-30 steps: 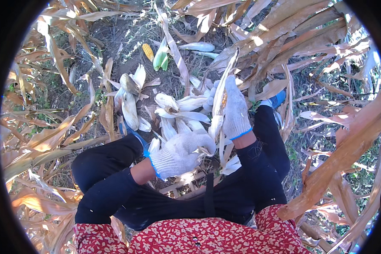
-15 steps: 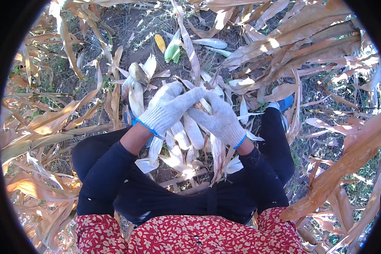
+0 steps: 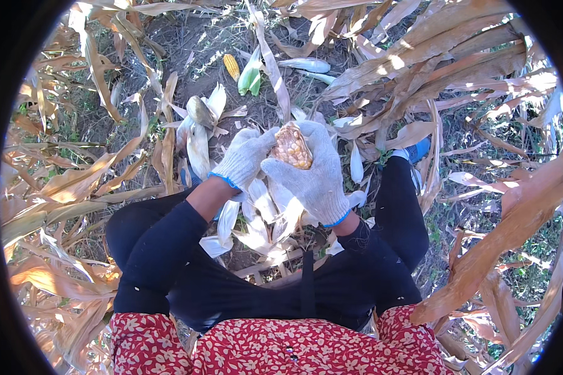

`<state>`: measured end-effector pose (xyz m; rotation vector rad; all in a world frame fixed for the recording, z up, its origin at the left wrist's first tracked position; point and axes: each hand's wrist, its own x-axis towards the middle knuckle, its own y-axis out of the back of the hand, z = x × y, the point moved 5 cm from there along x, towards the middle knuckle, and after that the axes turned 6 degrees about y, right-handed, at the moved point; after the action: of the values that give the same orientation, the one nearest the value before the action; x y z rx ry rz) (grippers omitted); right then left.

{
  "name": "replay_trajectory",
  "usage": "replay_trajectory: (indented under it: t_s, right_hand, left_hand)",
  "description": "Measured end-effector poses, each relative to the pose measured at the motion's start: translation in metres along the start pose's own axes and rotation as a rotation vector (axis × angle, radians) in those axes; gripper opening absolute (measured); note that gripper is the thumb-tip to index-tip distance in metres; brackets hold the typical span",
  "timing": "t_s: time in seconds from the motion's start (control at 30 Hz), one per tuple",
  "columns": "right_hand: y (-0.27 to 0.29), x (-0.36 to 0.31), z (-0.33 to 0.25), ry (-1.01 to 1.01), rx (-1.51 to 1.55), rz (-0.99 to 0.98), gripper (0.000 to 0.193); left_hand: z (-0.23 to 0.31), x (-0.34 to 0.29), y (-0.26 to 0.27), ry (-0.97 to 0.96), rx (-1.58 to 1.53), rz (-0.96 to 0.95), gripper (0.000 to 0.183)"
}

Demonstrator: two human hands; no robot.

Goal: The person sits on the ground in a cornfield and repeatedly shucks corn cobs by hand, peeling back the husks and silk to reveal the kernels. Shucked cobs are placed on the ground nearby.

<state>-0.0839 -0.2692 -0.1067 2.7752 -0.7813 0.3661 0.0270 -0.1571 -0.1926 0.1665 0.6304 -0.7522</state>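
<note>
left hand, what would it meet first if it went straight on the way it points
Most likely the corn cob held in the right hand; the left hand is right beside it, perhaps already touching, though depth is unclear.

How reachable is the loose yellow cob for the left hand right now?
Probably yes, with a forward stretch: mostly open soil leads to the yellow cob, though the left hand is at the pale-kernelled cob.

a head-worn fisheye looks down at the ground (image 3: 191,72).
</note>
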Motion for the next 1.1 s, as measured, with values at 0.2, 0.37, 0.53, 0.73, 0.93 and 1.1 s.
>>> replay_trajectory:
  t_s: [0.2,0.37,0.53,0.73,0.93,1.1]
  right_hand:
    - [0.031,0.012,0.032,-0.163,0.095,0.07,0.033]
    - [0.024,0.011,0.035,-0.413,0.583,0.148,0.028]
    - [0.04,0.018,0.044,-0.505,0.863,0.306,0.025]
    - [0.035,0.019,0.042,-0.414,0.737,0.228,0.03]
    - [0.009,0.008,0.01,-0.18,0.406,0.148,0.025]
    - [0.012,-0.007,0.007,-0.316,0.582,0.249,0.024]
  left_hand:
    - [0.046,-0.027,-0.015,-0.124,-0.254,0.028,0.034]
    - [0.095,-0.066,-0.029,-0.479,-0.13,-0.166,0.035]
    - [0.085,-0.077,-0.025,-0.309,-0.094,-0.232,0.039]
    - [0.077,-0.075,-0.016,-0.076,0.014,-0.125,0.033]
    - [0.052,-0.04,-0.025,-0.278,0.797,0.079,0.074]
    - [0.031,-0.06,-0.046,0.055,0.951,-0.124,0.041]
